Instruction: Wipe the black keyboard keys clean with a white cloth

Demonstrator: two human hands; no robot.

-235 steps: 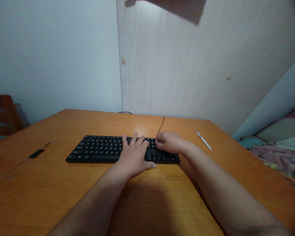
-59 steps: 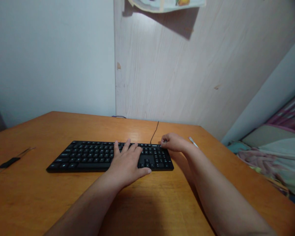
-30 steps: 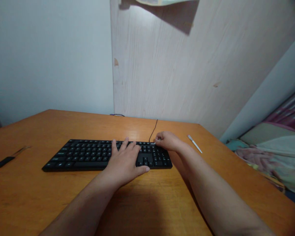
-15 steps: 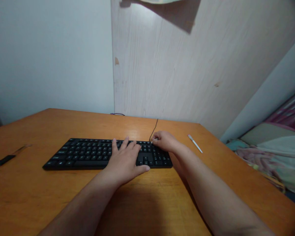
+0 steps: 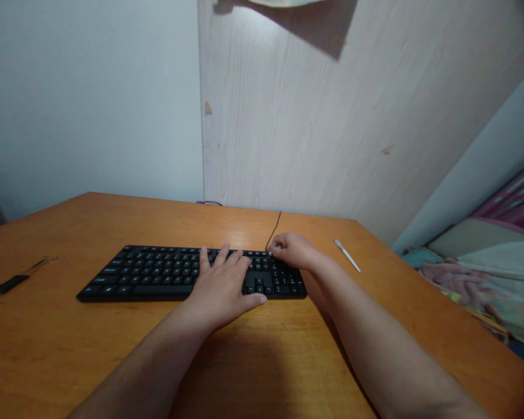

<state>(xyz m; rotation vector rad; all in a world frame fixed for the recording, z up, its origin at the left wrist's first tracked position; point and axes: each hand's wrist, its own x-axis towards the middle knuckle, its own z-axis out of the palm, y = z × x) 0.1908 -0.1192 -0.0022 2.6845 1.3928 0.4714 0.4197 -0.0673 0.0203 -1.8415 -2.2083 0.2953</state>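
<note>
Your left hand (image 5: 220, 288) is lying spread over the black keyboard (image 5: 157, 270), right of its middle. Apart from that hand, your right hand (image 5: 293, 251) is sitting curled at the far edge, beside the cable (image 5: 273, 230); whether it's pinching anything, I cannot tell. Keyboard is lying flat on the wooden table (image 5: 48, 349).

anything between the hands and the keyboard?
Nothing visible stands in between. The left hand lies spread over the keyboard; the right hand is curled over its far edge, beside the cord. What may be under the curled fingertips is hidden.
</note>
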